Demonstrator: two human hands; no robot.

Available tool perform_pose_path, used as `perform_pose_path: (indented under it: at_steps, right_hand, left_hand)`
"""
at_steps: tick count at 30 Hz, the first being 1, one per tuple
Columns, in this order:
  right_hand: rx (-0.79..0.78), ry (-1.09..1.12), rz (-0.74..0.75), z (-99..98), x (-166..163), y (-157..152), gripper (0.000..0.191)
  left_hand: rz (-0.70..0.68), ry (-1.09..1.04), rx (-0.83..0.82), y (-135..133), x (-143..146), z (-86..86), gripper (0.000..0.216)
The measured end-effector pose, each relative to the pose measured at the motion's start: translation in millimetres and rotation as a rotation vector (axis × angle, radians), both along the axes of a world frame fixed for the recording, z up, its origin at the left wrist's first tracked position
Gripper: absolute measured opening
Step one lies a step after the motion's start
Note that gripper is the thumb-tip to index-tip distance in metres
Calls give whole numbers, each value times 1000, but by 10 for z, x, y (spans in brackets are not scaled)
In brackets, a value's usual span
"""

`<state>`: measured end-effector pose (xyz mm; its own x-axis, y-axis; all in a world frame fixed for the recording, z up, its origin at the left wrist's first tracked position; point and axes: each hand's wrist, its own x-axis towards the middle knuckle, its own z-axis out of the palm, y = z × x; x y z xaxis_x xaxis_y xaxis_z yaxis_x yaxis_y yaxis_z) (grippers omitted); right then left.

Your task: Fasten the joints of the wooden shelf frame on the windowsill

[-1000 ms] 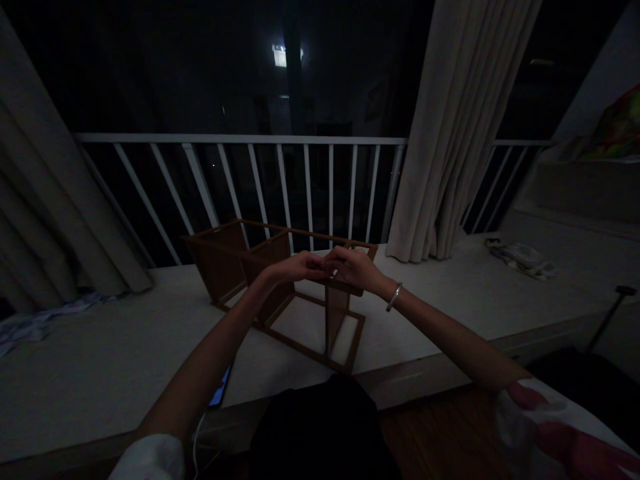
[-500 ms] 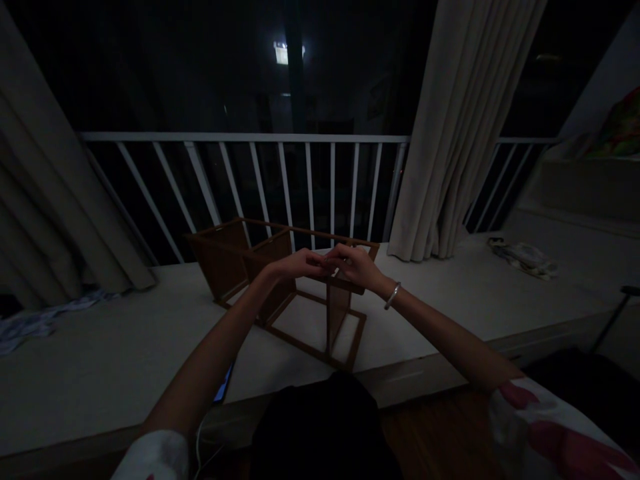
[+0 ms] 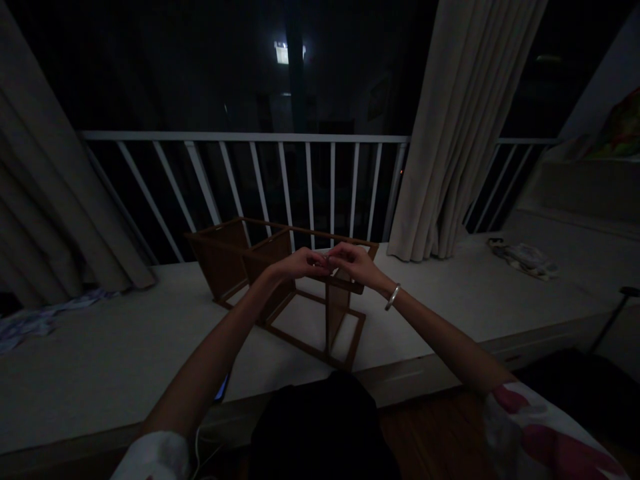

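Note:
A brown wooden shelf rack (image 3: 270, 267) lies on its side on the white window ledge. Over its near upper rail, toward the right end, my left hand (image 3: 305, 262) and my right hand (image 3: 354, 263) meet fingertip to fingertip. The fingers of both are pinched together around something small, too dark and tiny to name. My right wrist carries a silver bangle (image 3: 393, 297).
Behind the rack runs a white railing (image 3: 245, 138) before a dark window. Curtains (image 3: 465, 133) hang on both sides. A phone (image 3: 223, 388) with a white cable lies at the ledge's front edge. Crumpled cloth (image 3: 525, 259) rests at right.
The fingertips of both hands have shifted slightly, and a small gap with a tiny light spot shows between them. The rack stays where it was.

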<state>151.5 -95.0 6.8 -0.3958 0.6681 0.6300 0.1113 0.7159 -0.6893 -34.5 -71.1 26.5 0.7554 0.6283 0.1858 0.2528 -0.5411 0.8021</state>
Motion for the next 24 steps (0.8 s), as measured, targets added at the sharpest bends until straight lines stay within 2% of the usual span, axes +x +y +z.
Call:
perform_pose_path:
  at_steps: [3, 6, 12, 24]
  right_hand:
    - [-103, 2, 112, 18, 35, 47, 27]
    - [-126, -26, 157, 34, 70, 83, 28]
    - [-70, -70, 141, 38, 103, 104, 27]
    - [-106, -51, 114, 9, 116, 129, 26]
  left_hand:
    - [1, 2, 32, -7, 4, -1, 27]
    - [10, 9, 39, -15, 5, 1, 27]
    - [-9, 28, 45, -27, 10, 20, 28]
    - [18, 52, 40, -20, 30, 24, 27]
